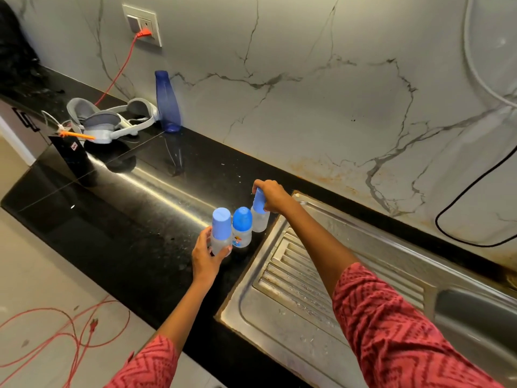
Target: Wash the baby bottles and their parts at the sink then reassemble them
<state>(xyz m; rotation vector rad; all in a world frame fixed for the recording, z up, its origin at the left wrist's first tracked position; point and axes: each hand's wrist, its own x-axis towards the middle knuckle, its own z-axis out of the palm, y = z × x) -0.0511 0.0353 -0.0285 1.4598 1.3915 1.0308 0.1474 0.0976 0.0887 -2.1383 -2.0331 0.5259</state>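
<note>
Three small baby bottles stand upright in a close row on the black counter (117,247), just left of the steel sink's (307,303) draining board. The near bottle (221,233) has a cloudy clear body and a flat-topped pale blue cap; the middle bottle (242,229) has a rounder, brighter blue domed cap and a small colourful print on its body, too small to read; the far bottle (259,214) is cloudy clear with a pale blue cap. The left hand (205,257) grips the near bottle's body from the left, fingers curled behind it and thumb across the front. The right hand (270,196) comes over from the sink side and grasps the far bottle's cap, fingers wrapped round the top so most of the cap is covered. Whether the caps are screwed tight cannot be told, and the teats are hidden under them. The sink bowl is cut off at the right edge. Further back near the marble wall (307,93) stand a tall dark blue bottle (167,102) and a grey headset (112,121), with an orange cable (120,71) running to a wall socket (142,25). Both sleeves are red patterned.
</note>
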